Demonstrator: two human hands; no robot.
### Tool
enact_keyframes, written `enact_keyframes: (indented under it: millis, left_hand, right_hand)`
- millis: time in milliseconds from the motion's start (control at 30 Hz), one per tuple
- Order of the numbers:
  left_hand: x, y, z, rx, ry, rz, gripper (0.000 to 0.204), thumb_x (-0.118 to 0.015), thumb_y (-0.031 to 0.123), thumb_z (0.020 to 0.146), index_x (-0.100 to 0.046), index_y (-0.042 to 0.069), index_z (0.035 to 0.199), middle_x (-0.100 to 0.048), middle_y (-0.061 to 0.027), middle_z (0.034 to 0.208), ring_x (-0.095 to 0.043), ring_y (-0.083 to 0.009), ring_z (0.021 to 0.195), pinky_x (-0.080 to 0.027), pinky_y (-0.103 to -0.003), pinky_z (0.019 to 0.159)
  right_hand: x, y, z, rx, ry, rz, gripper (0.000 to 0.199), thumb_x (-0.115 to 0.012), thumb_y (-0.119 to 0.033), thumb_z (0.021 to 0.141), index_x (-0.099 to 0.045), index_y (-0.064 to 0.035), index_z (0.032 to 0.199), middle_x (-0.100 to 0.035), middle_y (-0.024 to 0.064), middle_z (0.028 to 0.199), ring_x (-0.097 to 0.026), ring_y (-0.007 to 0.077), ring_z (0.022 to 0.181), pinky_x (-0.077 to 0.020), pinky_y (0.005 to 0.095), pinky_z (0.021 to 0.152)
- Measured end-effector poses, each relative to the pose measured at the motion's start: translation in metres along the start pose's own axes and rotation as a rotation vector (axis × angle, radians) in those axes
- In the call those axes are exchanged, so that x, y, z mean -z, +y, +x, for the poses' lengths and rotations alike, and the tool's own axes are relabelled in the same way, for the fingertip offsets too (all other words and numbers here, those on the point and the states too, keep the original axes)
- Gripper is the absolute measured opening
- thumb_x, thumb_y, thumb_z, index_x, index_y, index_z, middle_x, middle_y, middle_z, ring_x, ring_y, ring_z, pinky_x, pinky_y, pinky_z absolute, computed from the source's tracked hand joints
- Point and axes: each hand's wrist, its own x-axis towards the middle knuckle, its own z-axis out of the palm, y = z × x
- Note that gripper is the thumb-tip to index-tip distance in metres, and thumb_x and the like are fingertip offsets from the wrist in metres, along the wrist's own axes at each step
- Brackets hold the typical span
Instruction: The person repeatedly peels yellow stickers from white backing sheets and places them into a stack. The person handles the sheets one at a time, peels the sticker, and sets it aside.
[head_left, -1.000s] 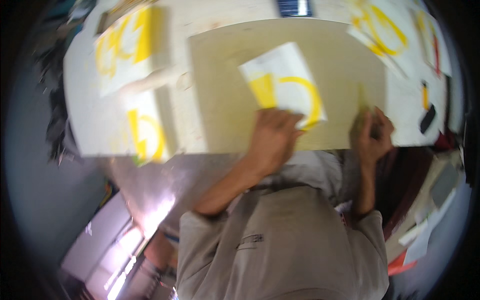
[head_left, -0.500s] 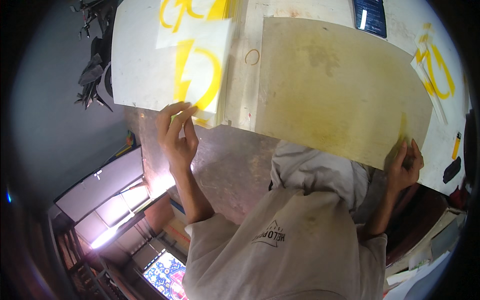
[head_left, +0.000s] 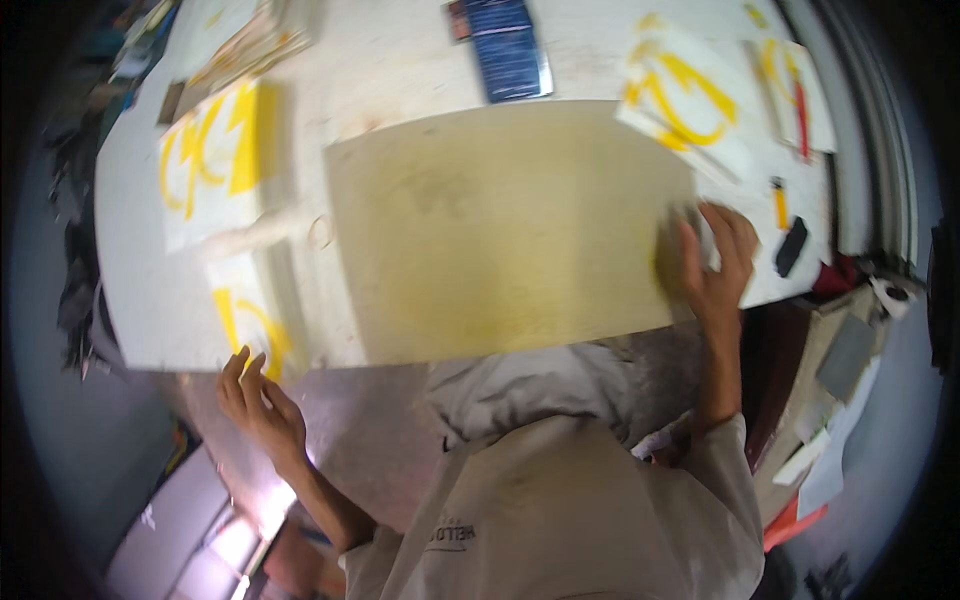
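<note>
My left hand [head_left: 262, 405] is at the near edge of a stack of white sheets [head_left: 240, 275] printed with yellow shapes. Its fingertips touch the lowest sheet's near corner, and the fingers are apart. A wide beige board [head_left: 500, 230] with yellowish stains lies flat on the white table between my hands. Over its right edge is my right hand [head_left: 722, 262], thumb and fingers spread, with a dark shadow beside the thumb. A blurred greyish patch lies by these fingertips; I cannot tell what it is.
A blue phone-like object [head_left: 505, 50] lies beyond the board on the white table [head_left: 370, 50]. To the right are more yellow-printed sheets [head_left: 680, 100], a red pen [head_left: 802, 115], a yellow lighter [head_left: 780, 205] and a black object [head_left: 791, 248]. More papers [head_left: 255, 45] are piled far left.
The view has swung, so the table shows more fully and the board appears further left. My right hand has moved away from the board's near edge, up along its right side. The left hand stays by the sheets.
</note>
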Motion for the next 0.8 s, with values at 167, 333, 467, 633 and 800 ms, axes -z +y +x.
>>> enact_keyframes:
  millis: [167,333,467,633,800]
  left_hand:
    - [-0.026,0.078,0.032,-0.221,-0.087,-0.287,0.033,-0.059,-0.010,0.077,-0.070,0.004,0.105,-0.065,-0.0139,0.122,-0.057,-0.0345,0.122,-0.038,-0.053,0.112]
    - [-0.039,0.134,0.048,-0.389,-0.136,-0.643,0.037,-0.061,-0.006,0.073,-0.070,0.007,0.106,-0.065,-0.0128,0.121,-0.061,-0.0339,0.116,-0.038,-0.057,0.111]
    - [-0.069,0.168,0.049,-0.348,-0.212,-1.057,0.030,-0.065,0.004,0.085,-0.068,0.004,0.116,-0.065,-0.0147,0.124,-0.060,-0.0329,0.118,-0.044,-0.048,0.107]
    - [-0.096,0.205,0.087,0.496,-0.701,-2.189,0.034,-0.060,0.020,0.102,-0.064,-0.002,0.127,-0.068,-0.0125,0.120,-0.062,-0.0230,0.114,-0.049,-0.038,0.097]
    - [-0.096,0.211,0.106,0.542,-0.730,-1.626,0.035,-0.058,0.024,0.105,-0.065,-0.003,0.126,-0.070,-0.0078,0.115,-0.064,-0.0136,0.104,-0.049,-0.031,0.091]
  right_hand:
    - [-0.018,0.032,0.076,0.046,-0.007,-0.105,0.048,-0.078,-0.021,0.087,-0.064,-0.0037,0.130,-0.066,0.0208,0.125,-0.060,0.0372,0.119,-0.0397,0.0504,0.109]
    - [-0.008,0.057,0.082,0.024,-0.247,-0.113,0.039,-0.071,-0.016,0.091,-0.065,-0.0083,0.129,-0.071,0.0178,0.118,-0.065,0.0314,0.113,-0.0353,0.0507,0.114]
    - [-0.017,0.053,0.081,0.058,-0.170,-0.024,0.031,-0.068,-0.009,0.091,-0.068,-0.0065,0.122,-0.071,0.0146,0.121,-0.066,0.0309,0.113,-0.0370,0.0520,0.112]
    - [-0.011,-0.050,0.022,0.391,-0.126,0.051,0.033,-0.071,-0.009,0.087,-0.068,-0.0060,0.119,-0.066,0.0134,0.130,-0.060,0.0329,0.126,-0.0353,0.0574,0.113]
    - [-0.023,-0.098,-0.016,0.344,-0.320,0.408,0.041,-0.076,-0.013,0.084,-0.066,-0.0033,0.123,-0.063,0.0176,0.132,-0.059,0.0348,0.125,-0.0383,0.0550,0.112]
